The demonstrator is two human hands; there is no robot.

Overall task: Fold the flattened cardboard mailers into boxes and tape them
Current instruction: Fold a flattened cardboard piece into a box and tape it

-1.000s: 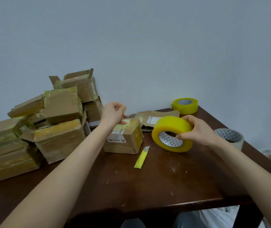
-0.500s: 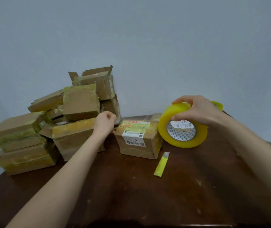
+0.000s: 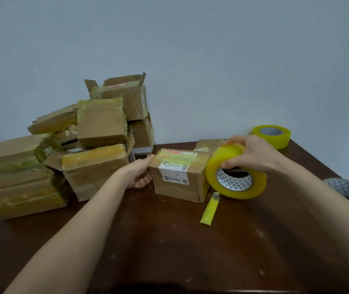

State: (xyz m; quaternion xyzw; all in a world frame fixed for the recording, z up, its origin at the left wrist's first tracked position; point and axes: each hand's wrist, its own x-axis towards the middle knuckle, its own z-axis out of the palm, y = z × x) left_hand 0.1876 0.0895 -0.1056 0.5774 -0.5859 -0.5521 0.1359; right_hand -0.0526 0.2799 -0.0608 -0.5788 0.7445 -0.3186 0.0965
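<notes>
Two bare forearms reach forward over the dark wooden table (image 3: 169, 247), the left one angled in from the lower left, the right one coming in from the right edge. The left hand (image 3: 139, 174) holds the left end of the labelled cardboard box (image 3: 180, 179), thumb along its top corner and fingers curled against its side. The box stands mid-table, just right of the pile of taped boxes (image 3: 97, 149). The right hand (image 3: 252, 154) is clamped on the yellow tape roll (image 3: 236, 183) from above, fingers over the rim and thumb at the core. The roll stands on edge against the box's right side, over the tip of the yellow knife (image 3: 209, 210); whether it rests on the table I cannot tell.

Half a second ago the left hand was a loose fist apart from the box, and the roll was held higher, behind the box's right corner.
</notes>
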